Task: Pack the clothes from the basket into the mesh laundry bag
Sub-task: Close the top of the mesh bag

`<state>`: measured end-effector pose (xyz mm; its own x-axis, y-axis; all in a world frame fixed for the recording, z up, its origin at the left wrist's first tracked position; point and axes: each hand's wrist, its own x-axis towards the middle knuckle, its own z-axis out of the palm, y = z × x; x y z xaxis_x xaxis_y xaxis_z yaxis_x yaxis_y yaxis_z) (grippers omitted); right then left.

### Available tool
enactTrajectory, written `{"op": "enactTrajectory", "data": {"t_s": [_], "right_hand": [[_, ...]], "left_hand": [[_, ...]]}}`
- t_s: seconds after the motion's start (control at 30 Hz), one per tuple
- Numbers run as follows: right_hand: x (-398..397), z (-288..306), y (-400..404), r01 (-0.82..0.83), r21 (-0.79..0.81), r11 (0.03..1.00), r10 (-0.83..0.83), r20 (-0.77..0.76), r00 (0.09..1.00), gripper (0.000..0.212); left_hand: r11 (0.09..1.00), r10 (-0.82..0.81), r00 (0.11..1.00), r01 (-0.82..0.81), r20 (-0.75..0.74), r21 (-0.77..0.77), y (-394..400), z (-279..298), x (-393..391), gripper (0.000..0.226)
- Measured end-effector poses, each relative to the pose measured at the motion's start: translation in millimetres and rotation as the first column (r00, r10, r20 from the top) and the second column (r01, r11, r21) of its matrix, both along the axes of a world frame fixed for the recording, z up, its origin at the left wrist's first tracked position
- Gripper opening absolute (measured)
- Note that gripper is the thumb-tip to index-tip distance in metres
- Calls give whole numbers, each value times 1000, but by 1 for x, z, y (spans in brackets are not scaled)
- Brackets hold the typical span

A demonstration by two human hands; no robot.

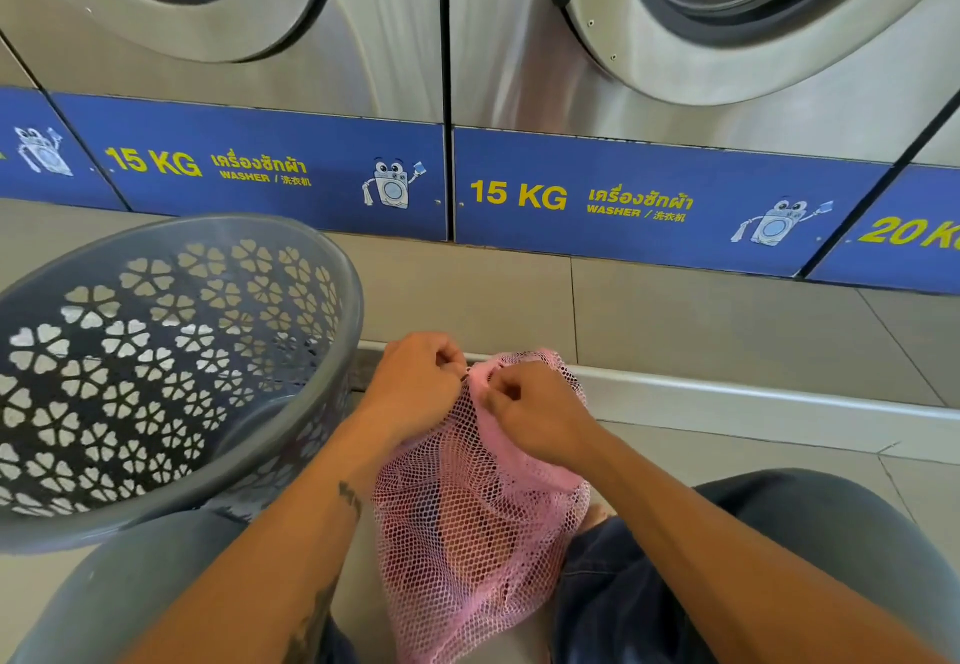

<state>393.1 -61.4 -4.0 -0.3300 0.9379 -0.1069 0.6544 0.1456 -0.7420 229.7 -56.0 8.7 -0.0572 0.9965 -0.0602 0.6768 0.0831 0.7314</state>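
A pink mesh laundry bag [467, 533] hangs between my knees, with dark and pale cloth showing through the net. Its top is bunched together. My left hand [415, 382] pinches the gathered mouth from the left. My right hand [535, 419] grips the same bunched top from the right, fingers closed on it. The grey plastic basket [322, 268] with flower-shaped holes stands to my left, tilted toward me; no clothes show inside it. A dark blue denim piece [613, 590] lies on the floor just right of the bag.
Two steel front-loading washers [395, 55] with blue "15 KG" panels stand ahead on a tiled step [675, 330]. A metal edge strip [753, 393] runs along the step. My knees in grey trousers [810, 518] flank the bag.
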Motion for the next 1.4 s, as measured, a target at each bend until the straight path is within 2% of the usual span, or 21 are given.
{"op": "enactTrajectory", "data": {"t_s": [0.13,0.23,0.33,0.47,0.57,0.63,0.73,0.83,1.0,1.1,1.2,1.3,1.4], "right_hand": [[15,23,10,-103,8,995,101,142,985,31],[28,41,10,-199,7,980,190,254,948,23],[40,64,9,-225,29,974,211,250,945,26],[46,105,22,-209,70,975,198,139,970,25],[39,143,43,-310,143,940,273,231,934,21],[29,163,55,-386,166,907,323,311,894,20],[16,180,68,-446,202,872,339,408,848,16],[7,196,69,-463,251,850,341,408,847,21],[2,213,60,-440,320,839,314,375,872,26],[6,195,53,-422,319,849,269,426,864,22],[12,152,47,-408,249,879,253,482,839,17],[22,113,40,-297,235,926,182,413,893,21],[27,91,32,-221,227,948,148,298,943,21]], "left_hand": [[998,7,994,1,-111,67,1,0,4,19],[996,31,992,-20,-121,87,4,0,3,21],[993,24,998,-18,-58,115,8,8,4,23],[980,-8,997,-8,78,200,11,35,2,24],[972,-54,952,-19,301,235,8,54,-8,23],[959,-128,908,10,399,284,3,61,-15,27],[932,-209,891,56,403,359,-5,66,-24,28],[882,-243,894,42,376,470,-14,74,-25,15],[824,-175,901,-86,396,560,-22,84,-21,11],[842,-65,934,-138,352,521,-23,79,-21,16],[909,13,973,-108,232,401,-23,63,-18,16],[959,8,987,-53,160,278,-23,47,-12,17],[973,-2,991,-28,132,228,-23,39,-15,22]]}}
